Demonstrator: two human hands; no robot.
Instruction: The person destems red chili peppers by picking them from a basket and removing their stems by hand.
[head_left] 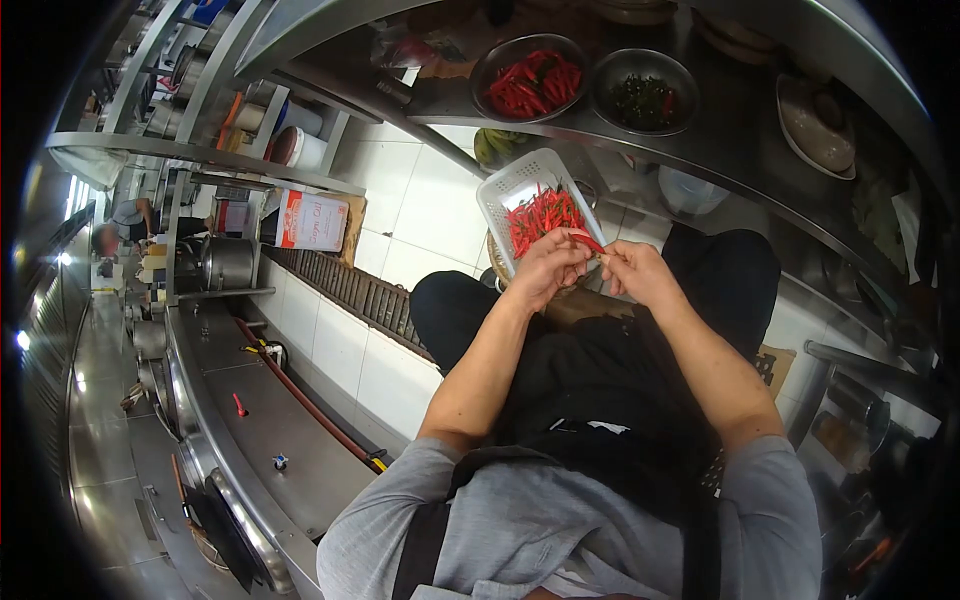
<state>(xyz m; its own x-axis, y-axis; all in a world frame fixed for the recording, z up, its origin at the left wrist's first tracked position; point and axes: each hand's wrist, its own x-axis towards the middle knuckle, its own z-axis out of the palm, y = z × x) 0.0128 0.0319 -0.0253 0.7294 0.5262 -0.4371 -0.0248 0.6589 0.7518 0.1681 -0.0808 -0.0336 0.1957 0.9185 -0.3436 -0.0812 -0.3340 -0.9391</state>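
Observation:
Both of my hands meet over the near edge of a white perforated basket, which holds many red chilies with green stems. A single red chili is between them. My left hand pinches its body, while the fingers of my right hand are closed at its lower end, near the stem. Beyond the basket, on a metal shelf, stand a metal bowl of red chilies and a second bowl with dark green pieces and some red ones.
The metal shelf edge runs above the basket. Green bananas lie behind it. At the left are a red and white box, a floor grate and a steel counter. Another person stands far left.

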